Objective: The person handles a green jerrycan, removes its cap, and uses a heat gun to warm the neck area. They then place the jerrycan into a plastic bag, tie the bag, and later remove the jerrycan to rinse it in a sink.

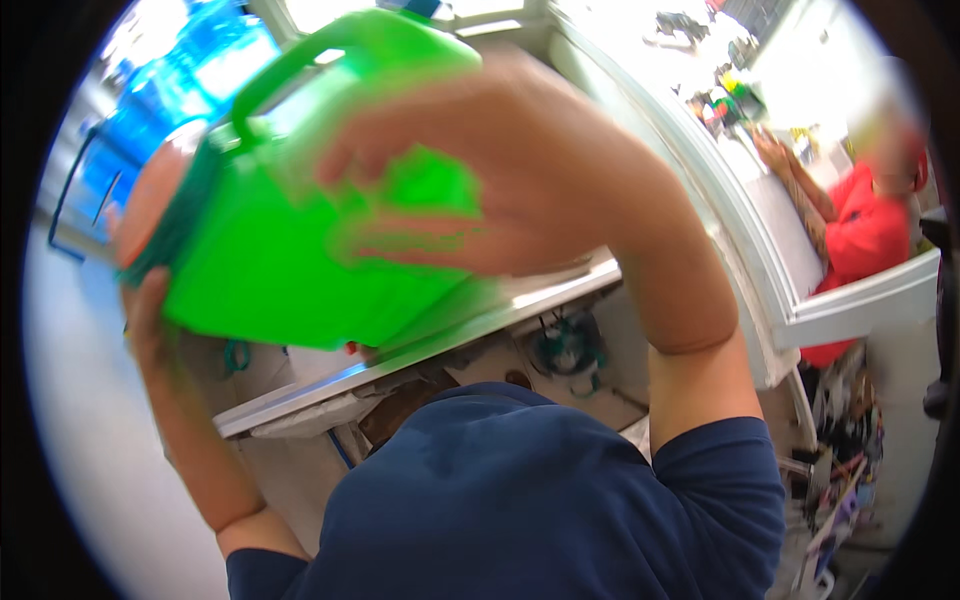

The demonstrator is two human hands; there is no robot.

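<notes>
A large bright green plastic jug with a moulded handle is held up in front of me, tilted and blurred. Around its left end runs a dark green band, beside a round orange-brown face. My left hand grips that end from below, with some fingers hidden behind it. Across the front of the jug, my right hand is smeared by motion. Its fingers are spread apart, and whether they touch the jug I cannot tell.
Large blue water bottles stand at the upper left near a dark metal frame. Below the jug is a white counter edge, with teal cords hanging under it. Right of a white ledge sits a person in red.
</notes>
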